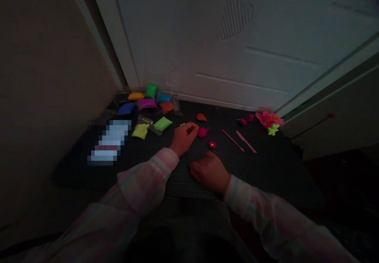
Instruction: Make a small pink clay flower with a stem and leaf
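Under me, the dark, grained table point(260, 176) fills the lower middle of the frame. My right hand point(211, 173) is curled closed near its front edge; my left hand point(184, 138), at centre, has fingers bent, and I cannot tell whether they grip anything. A ruffled pink flower point(268, 119) sits at right. Two thin, smooth pink tools point(233, 141) point(246, 141) slant down rightward, right of centre. A glossy, pillowy green packet point(162, 124) lies left of centre. The rounded magenta lump point(202, 132) is just right of my left fingertips, the nearer hand, its slim tip pointing right; below it sits a petalled red blossom point(212, 145).
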The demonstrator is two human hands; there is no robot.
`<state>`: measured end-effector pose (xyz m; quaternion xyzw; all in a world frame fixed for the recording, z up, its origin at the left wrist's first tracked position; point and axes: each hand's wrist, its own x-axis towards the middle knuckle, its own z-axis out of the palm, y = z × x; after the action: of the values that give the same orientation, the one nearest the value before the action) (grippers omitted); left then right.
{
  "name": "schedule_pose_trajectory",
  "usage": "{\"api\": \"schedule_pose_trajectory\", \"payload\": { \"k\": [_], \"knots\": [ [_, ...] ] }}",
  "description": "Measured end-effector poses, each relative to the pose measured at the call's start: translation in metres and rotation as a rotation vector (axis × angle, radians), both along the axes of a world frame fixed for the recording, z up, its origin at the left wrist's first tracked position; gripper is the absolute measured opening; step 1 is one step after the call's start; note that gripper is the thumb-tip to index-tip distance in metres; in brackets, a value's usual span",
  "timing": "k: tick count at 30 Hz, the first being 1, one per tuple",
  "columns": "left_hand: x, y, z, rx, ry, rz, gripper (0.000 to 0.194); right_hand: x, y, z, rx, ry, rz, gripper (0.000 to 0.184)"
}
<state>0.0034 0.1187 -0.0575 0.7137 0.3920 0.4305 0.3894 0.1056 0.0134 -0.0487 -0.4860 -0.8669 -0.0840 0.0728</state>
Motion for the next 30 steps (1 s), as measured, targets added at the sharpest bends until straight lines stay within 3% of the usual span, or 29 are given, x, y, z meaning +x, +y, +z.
{"api": "schedule_pose_trajectory", "payload": {
  "k": [4, 9, 14, 19, 24, 28, 30],
  "knots": [
    [0.0, 0.0, -0.001, -0.004, -0.005, 0.005, 0.016, 0.009, 0.012, 0.001, 0.033, -0.019, -0.113, 0.027],
    [0.001, 0.0, -0.001, -0.007, -0.004, 0.0, 0.015, 0.003, 0.01, 0.001, 0.002, -0.038, 0.025, 0.023],
    [0.0, -0.001, 0.0, -0.011, 0.0, 0.01, 0.015, 0.005, 0.014, 0.002, 0.063, -0.039, -0.076, 0.025],
    [0.0, -0.001, 0.002, -0.012, 0.007, 0.013, 0.016, 0.001, 0.01, 0.001, 0.068, -0.047, 0.024, 0.024],
    [0.0, 0.0, 0.001, -0.012, -0.003, 0.013, 0.016, 0.003, 0.014, 0.002, 0.124, -0.035, -0.085, 0.03],
    [0.001, 0.0, 0.001, -0.015, -0.01, 0.008, 0.016, -0.002, 0.01, 0.001, 0.107, -0.042, 0.038, 0.025],
    [0.001, 0.0, 0.0, -0.016, -0.012, 0.008, 0.016, -0.002, 0.011, 0.001, 0.114, -0.037, 0.029, 0.023]
  ]
}}
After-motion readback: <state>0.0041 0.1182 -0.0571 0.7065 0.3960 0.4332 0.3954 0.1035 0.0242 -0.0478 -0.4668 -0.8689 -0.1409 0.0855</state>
